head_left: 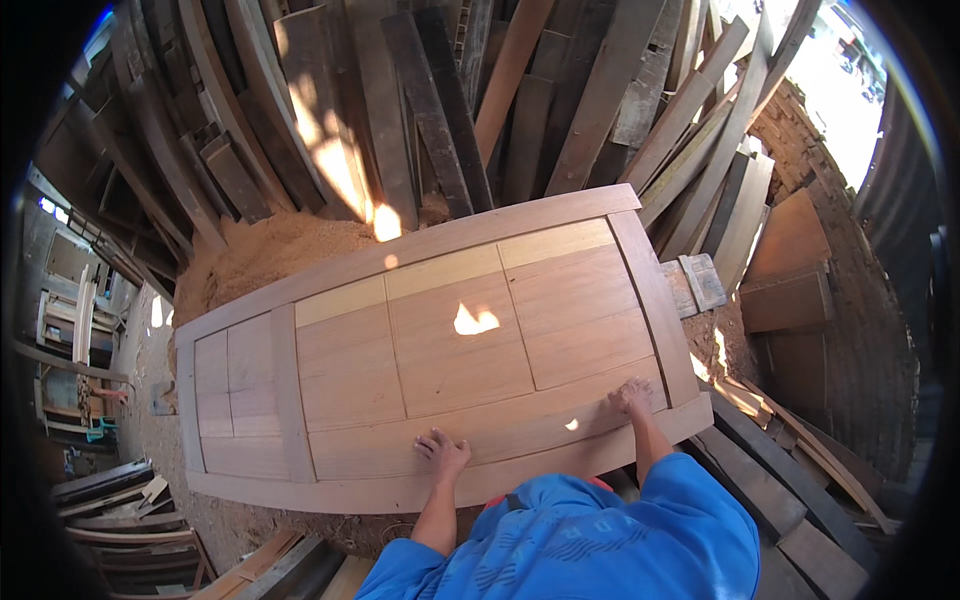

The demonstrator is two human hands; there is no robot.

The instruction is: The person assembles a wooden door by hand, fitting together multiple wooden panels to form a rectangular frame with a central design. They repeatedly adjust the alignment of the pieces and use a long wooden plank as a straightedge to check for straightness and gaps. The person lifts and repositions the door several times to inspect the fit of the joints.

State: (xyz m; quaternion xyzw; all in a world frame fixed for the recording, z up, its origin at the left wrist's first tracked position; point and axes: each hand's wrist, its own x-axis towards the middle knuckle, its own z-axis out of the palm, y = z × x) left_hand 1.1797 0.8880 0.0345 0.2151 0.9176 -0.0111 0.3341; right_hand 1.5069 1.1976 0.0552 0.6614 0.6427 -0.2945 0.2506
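Both your hands lie flat on the large pale-brown panelled wooden door (440, 340), which rests level above the sawdust heap (270, 250) and the stacked dark planks (420, 110). What carries the door is hidden beneath it, so no bench can be made out.

Step in hand, judged: you are steadying or feeling over the door's face along its near long rail, not lifting it.

Your left hand (443, 453) presses palm-down on the near rail, about midway along the near edge, fingers spread; its grip is apart, clamped on nothing. Your right hand (632, 397) lies palm-down further toward the door's right end, close to the near right corner, fingers also splayed and holding nothing. Both forearms come up from the lower edge, blue sleeves (600, 540) at the elbows, wrists roughly straight.

Next move, as a judgement: any shift of the door calls for curling your fingers over the near edge first, since flat palms give push but no hold.
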